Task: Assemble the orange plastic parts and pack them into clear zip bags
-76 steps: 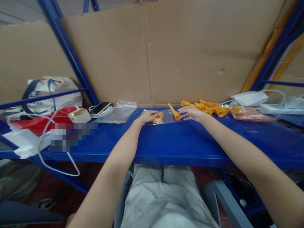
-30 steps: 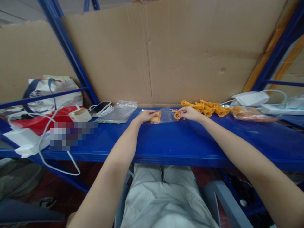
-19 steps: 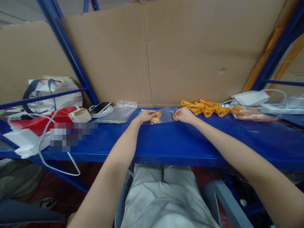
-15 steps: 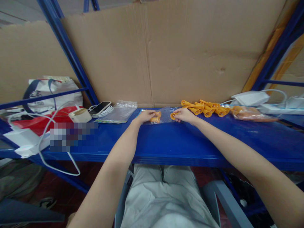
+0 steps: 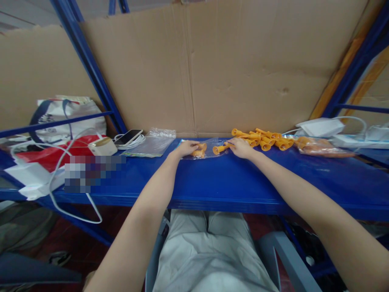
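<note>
My left hand [image 5: 187, 149] is closed on a clear plastic bag [image 5: 209, 151] lying on the blue tabletop. A pair of yellow plastic horns [image 5: 199, 153] shows at its fingertips, flared ends pointing right. My right hand [image 5: 241, 147] pinches the narrow end of another yellow horn [image 5: 216, 150], its flared mouth pointing left, over the right part of the bag. Whether this horn lies inside the bag or on top I cannot tell. Just behind and right of my right hand lies a pile of yellow horns [image 5: 266, 142].
Flat plastic bags [image 5: 152, 142] lie left of my left hand, beside a phone [image 5: 129, 138] on a coiled white cable. Right of the pile is a clear bag of orange items [image 5: 322, 147]. Chargers and a power strip [image 5: 352, 140] sit far right; cardboard [image 5: 231, 69] stands behind.
My right hand has shifted slightly right and now grips the horn by its narrow end; the horn has turned so its length shows. My left hand has stayed in place.
</note>
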`<state>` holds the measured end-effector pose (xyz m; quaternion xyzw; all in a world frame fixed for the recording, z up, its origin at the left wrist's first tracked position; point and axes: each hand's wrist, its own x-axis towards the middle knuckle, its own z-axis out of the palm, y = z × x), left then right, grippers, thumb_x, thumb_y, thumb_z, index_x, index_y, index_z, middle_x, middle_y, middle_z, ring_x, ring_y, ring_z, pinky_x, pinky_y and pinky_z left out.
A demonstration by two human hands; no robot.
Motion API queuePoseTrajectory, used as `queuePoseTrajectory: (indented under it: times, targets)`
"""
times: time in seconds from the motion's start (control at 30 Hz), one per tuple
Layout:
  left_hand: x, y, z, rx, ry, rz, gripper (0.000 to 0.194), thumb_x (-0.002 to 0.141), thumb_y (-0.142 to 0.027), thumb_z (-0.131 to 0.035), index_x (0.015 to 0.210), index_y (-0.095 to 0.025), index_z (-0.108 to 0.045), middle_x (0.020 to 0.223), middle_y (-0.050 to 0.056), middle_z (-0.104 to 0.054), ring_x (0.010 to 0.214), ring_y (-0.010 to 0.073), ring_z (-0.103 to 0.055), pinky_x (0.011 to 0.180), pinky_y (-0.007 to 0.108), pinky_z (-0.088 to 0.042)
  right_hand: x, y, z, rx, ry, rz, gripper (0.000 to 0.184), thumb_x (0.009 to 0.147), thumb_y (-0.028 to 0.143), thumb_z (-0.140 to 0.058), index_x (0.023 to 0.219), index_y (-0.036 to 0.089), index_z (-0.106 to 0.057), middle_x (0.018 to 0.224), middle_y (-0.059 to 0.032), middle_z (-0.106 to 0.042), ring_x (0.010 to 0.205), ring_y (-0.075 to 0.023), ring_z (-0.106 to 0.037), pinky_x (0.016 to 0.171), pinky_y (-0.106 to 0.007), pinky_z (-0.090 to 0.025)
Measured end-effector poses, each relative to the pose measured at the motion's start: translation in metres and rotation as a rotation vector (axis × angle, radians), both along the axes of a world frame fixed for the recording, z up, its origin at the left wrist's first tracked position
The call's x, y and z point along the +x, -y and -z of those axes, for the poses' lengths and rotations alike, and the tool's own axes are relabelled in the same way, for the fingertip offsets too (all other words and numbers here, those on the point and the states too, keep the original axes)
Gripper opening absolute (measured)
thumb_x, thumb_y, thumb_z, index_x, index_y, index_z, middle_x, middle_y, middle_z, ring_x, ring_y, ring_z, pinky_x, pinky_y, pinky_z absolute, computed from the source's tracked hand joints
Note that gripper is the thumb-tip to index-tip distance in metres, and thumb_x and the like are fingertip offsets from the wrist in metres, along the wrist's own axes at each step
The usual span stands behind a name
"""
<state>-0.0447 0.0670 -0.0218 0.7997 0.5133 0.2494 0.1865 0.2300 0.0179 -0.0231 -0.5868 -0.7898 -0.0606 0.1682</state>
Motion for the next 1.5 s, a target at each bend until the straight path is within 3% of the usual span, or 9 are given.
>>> queuePoseTrajectory:
  times: [0.1, 0.27, 0.5, 0.7, 0.87, 0.97, 1.17, 1.33, 1.5]
  targets:
    - [0.001, 0.000, 0.000, -0.001, 0.014, 0.011, 0.037, 0.085, -0.023, -0.057, 0.120, -0.022, -0.071, 0.124, 0.000, -0.069, 0.115, 0.0210, -0.065, 0.102, 0.028, -0.047, 0.002, 0.003, -0.001, -0.098, 0.071, 0.030, 0.043, 0.091, 0.017, -0.047, 0.132, 0.015, -0.060, 0.140, -0.0160, -0.057, 0.133, -0.0313, -0.049, 0.108, -0.053, -0.038]
    - [0.000, 0.003, -0.001, -0.016, 0.030, 0.023, 0.035, 0.085, -0.024, -0.059, 0.117, -0.021, -0.072, 0.121, -0.001, -0.071, 0.112, 0.0197, -0.066, 0.100, 0.026, -0.048, 0.003, 0.004, -0.003, -0.075, 0.113, 0.104, 0.043, 0.092, 0.030, -0.050, 0.132, 0.018, -0.062, 0.136, -0.0171, -0.059, 0.128, -0.0335, -0.053, 0.103, -0.051, -0.042]
    - [0.001, 0.008, -0.006, -0.035, 0.026, 0.052, 0.037, 0.085, -0.022, -0.057, 0.118, -0.018, -0.072, 0.120, 0.002, -0.071, 0.112, 0.0212, -0.067, 0.099, 0.027, -0.049, 0.004, 0.005, -0.004, -0.103, 0.136, 0.089, 0.048, 0.095, 0.037, -0.046, 0.140, 0.024, -0.056, 0.137, -0.0163, -0.059, 0.127, -0.0347, -0.054, 0.101, -0.053, -0.043]
    - [0.001, 0.006, -0.005, -0.043, 0.018, 0.032, 0.040, 0.083, -0.025, -0.059, 0.121, -0.018, -0.070, 0.123, 0.002, -0.070, 0.113, 0.0220, -0.066, 0.099, 0.028, -0.049, 0.003, 0.006, -0.011, -0.169, 0.149, 0.029, 0.039, 0.093, 0.025, -0.046, 0.125, 0.028, -0.068, 0.123, -0.0073, -0.070, 0.114, -0.0263, -0.063, 0.095, -0.040, -0.048]
    - [0.002, 0.004, 0.000, -0.037, 0.035, 0.016, 0.044, 0.082, -0.028, -0.063, 0.124, -0.019, -0.068, 0.124, 0.004, -0.070, 0.113, 0.0227, -0.066, 0.100, 0.030, -0.048, 0.006, 0.013, -0.021, -0.090, 0.251, 0.122, 0.028, 0.087, 0.031, -0.055, 0.101, 0.022, -0.077, 0.123, -0.0134, -0.067, 0.111, -0.0312, -0.063, 0.087, -0.039, -0.050]
    - [0.004, 0.004, 0.001, -0.012, 0.030, -0.026, 0.047, 0.082, -0.029, -0.064, 0.128, -0.017, -0.066, 0.129, 0.007, -0.066, 0.118, 0.0236, -0.064, 0.103, 0.029, -0.046, 0.008, 0.018, -0.027, -0.121, 0.267, 0.151, 0.025, 0.085, 0.029, -0.057, 0.095, 0.019, -0.078, 0.112, -0.0133, -0.071, 0.104, -0.0301, -0.065, 0.082, -0.037, -0.050]
    - [0.005, 0.008, -0.004, 0.016, 0.044, -0.028, 0.044, 0.086, -0.028, -0.056, 0.126, -0.011, -0.066, 0.130, 0.011, -0.065, 0.121, 0.0231, -0.061, 0.104, 0.028, -0.044, 0.006, 0.028, -0.042, -0.062, 0.269, 0.175, 0.028, 0.085, 0.026, -0.053, 0.097, 0.018, -0.077, 0.092, -0.0094, -0.075, 0.095, -0.0249, -0.068, 0.079, -0.031, -0.045]
    - [0.008, 0.011, -0.005, -0.040, 0.069, 0.074, 0.032, 0.085, -0.030, -0.056, 0.107, -0.015, -0.076, 0.115, 0.005, -0.074, 0.110, 0.0236, -0.066, 0.097, 0.030, -0.048, -0.011, 0.041, -0.047, -0.060, 0.282, 0.096, 0.028, 0.084, 0.027, -0.055, 0.098, 0.017, -0.077, 0.097, -0.0101, -0.076, 0.096, -0.0252, -0.068, 0.077, -0.030, -0.045]
    - [0.013, 0.010, -0.003, -0.089, 0.149, 0.117, 0.027, 0.083, -0.029, -0.061, 0.101, -0.016, -0.077, 0.112, 0.005, -0.075, 0.109, 0.0239, -0.066, 0.100, 0.033, -0.046, -0.028, 0.048, -0.044, -0.072, 0.324, 0.151, 0.028, 0.082, 0.021, -0.056, 0.098, 0.011, -0.076, 0.100, -0.0168, -0.075, 0.103, -0.0297, -0.068, 0.081, -0.033, -0.047]
